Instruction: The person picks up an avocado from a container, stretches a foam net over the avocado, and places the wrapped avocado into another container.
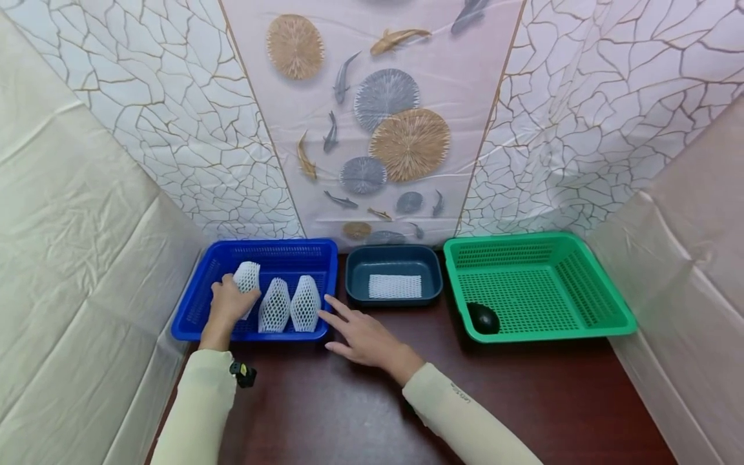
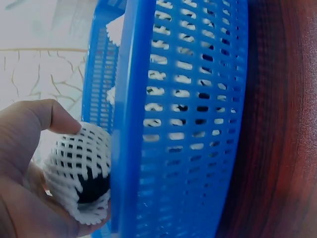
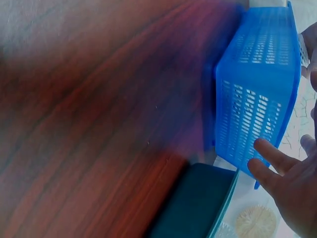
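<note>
Presently, the left hand (image 1: 231,302) is gripping a white net sleeve (image 1: 248,276) with something dark (image 2: 93,187) inside, in the blue basket (image 1: 279,243) | two more sleeves (image 1: 305,305) are lying to its right | the right hand (image 1: 367,337), fingers (image 3: 276,155) apart, is reaching to the basket's right rim (image 1: 334,271); whether they are touching, I cannot tell.

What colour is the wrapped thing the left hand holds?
The wrapped thing looks black inside its white net sleeve; best seen in the left wrist view.

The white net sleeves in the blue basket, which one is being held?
The leftmost white net sleeve: the left hand grips it. No hand grips the middle one or right one.
</note>
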The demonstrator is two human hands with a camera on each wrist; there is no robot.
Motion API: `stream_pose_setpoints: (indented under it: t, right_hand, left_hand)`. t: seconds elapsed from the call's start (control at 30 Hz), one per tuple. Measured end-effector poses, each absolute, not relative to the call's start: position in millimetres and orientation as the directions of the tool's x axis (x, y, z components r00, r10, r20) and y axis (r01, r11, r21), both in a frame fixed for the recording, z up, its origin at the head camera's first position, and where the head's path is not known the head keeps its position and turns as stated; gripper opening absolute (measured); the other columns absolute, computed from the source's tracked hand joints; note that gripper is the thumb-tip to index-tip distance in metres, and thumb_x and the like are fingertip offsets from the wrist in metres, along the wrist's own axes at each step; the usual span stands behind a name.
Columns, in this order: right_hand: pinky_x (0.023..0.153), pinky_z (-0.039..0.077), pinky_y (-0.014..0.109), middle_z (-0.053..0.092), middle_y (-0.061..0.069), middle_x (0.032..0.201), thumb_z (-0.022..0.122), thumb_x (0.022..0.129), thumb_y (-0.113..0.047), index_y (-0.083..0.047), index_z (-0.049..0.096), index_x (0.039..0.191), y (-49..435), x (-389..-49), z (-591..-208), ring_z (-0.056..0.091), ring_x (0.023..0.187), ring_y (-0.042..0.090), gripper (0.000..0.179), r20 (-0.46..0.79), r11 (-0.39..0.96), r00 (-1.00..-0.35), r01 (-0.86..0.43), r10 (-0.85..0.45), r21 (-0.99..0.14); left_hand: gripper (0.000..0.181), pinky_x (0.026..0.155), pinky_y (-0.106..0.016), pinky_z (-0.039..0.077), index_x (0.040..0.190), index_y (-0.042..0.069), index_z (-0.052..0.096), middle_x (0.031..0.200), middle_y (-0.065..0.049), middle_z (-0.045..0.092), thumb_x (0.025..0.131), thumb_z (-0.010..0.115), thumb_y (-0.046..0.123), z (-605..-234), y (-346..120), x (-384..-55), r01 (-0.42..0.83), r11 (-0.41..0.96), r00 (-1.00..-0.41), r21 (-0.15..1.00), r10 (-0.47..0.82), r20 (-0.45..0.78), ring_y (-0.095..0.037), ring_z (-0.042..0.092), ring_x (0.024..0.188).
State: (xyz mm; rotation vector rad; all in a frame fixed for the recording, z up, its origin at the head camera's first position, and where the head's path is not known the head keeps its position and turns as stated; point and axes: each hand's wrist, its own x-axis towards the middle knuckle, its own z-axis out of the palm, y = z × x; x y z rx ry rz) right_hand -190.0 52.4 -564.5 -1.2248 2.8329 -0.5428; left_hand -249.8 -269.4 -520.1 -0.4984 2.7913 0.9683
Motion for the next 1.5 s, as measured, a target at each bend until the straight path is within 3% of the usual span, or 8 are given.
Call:
stream_pose_setpoints:
  t: [0.3, 0.7, 1.1, 1.5]
  right_hand:
    - [0.104, 0.053, 0.045, 0.015, 0.005, 0.174, 0.049, 0.106, -0.050, -0.027, 0.030, 0.164, 42.7, -185.0, -571.8, 0.061, 0.131, 0.028, 0.065, 0.066, 0.655, -0.702, -0.690, -0.709, -0.306]
    - [0.109, 0.049, 0.044, 0.018, 0.007, 0.173, 0.057, 0.104, -0.045, -0.023, 0.036, 0.162, 43.5, -189.4, -578.2, 0.055, 0.137, 0.029, 0.065, 0.100, 0.631, -0.666, -0.736, -0.739, -0.245]
    - [0.111, 0.048, 0.045, 0.017, 0.008, 0.173, 0.061, 0.102, -0.043, -0.027, 0.030, 0.163, 43.7, -193.1, -577.9, 0.054, 0.138, 0.026, 0.070, 0.070, 0.633, -0.654, -0.749, -0.753, -0.194]
    - [0.110, 0.048, 0.048, 0.015, 0.009, 0.173, 0.064, 0.102, -0.040, -0.025, 0.030, 0.163, 44.0, -192.9, -577.2, 0.056, 0.137, 0.027, 0.072, 0.048, 0.635, -0.655, -0.747, -0.754, -0.197]
  left_hand:
    - [0.095, 0.107, -0.072, 0.036, 0.157, -0.015, 0.011, 0.152, -0.049, 0.019, 0.095, 0.060, 0.037, -536.5, -281.1, -252.6, -0.401, 0.758, -0.911, 0.514, -0.271, -0.312, -0.067, 0.034, 0.133]
    - [0.093, 0.110, -0.071, 0.035, 0.154, -0.019, 0.011, 0.150, -0.051, 0.021, 0.095, 0.057, 0.036, -557.9, -282.5, -256.4, -0.430, 0.762, -0.886, 0.484, -0.254, -0.387, -0.065, 0.033, 0.136]
    - [0.092, 0.116, -0.067, 0.030, 0.154, -0.019, 0.005, 0.153, -0.050, 0.017, 0.097, 0.051, 0.037, -565.2, -285.9, -264.2, -0.448, 0.772, -0.853, 0.451, -0.218, -0.473, -0.063, 0.026, 0.143]
    - [0.094, 0.118, -0.066, 0.029, 0.156, -0.017, -0.003, 0.157, -0.048, 0.014, 0.100, 0.046, 0.040, -560.3, -287.4, -261.6, -0.426, 0.746, -0.861, 0.512, -0.162, -0.482, -0.060, 0.021, 0.147]
